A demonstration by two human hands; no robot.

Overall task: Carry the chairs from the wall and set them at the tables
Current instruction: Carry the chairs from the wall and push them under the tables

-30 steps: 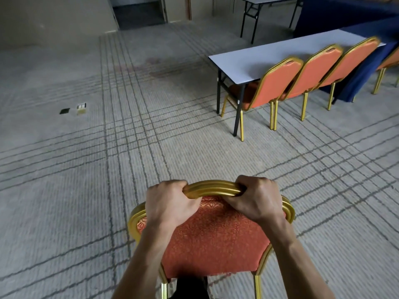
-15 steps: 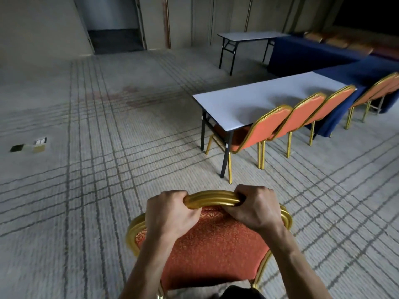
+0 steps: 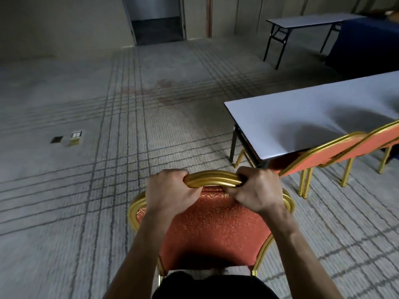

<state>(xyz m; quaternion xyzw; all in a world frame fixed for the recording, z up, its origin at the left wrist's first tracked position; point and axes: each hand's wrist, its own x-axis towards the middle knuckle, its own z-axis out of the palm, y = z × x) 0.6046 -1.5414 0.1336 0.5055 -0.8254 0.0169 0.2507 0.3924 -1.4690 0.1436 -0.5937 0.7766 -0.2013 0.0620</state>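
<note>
An orange-upholstered chair (image 3: 213,229) with a gold frame is right in front of me, its back toward me. My left hand (image 3: 170,193) and my right hand (image 3: 257,190) both grip the gold top rail of its backrest. Its legs are mostly hidden below. A white folding table (image 3: 302,117) stands ahead to the right, its near corner close to my right hand. Two orange chairs (image 3: 345,152) are tucked against the table's near long side.
A second white folding table (image 3: 306,20) stands at the back right beside a dark blue draped table (image 3: 367,42). A dark doorway (image 3: 157,20) opens in the far wall. A small floor box (image 3: 74,137) sits on the lined carpet at left.
The table and its chairs have come closer and slid to the right of the view, the doorway has come into sight, and my hands have kept their grip on the chair.
</note>
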